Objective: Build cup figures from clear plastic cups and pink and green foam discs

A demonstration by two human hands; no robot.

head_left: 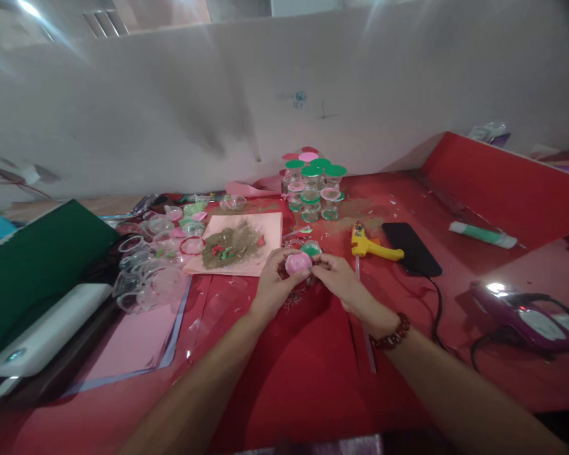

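Note:
Both my hands meet over the middle of the red table (313,379), gripping a small round pink-topped capsule (298,263) between them. My left hand (274,283) curls round its left side, fingers closed. My right hand (341,284), with a bead bracelet on the wrist, pinches its right side. A green-topped capsule (312,248) sits just behind the pink one. To the left lies a pink paper sheet (265,227) bearing a heap of dry moss-like filling (232,243).
A stack of finished green- and pink-lidded capsules (315,183) stands at the back. Several empty clear half-shells (146,272) lie left. A yellow glue gun (372,246), black phone (411,248), glue stick (482,234), purple device (531,316), white power bank (47,332) and green board (33,259) surround me.

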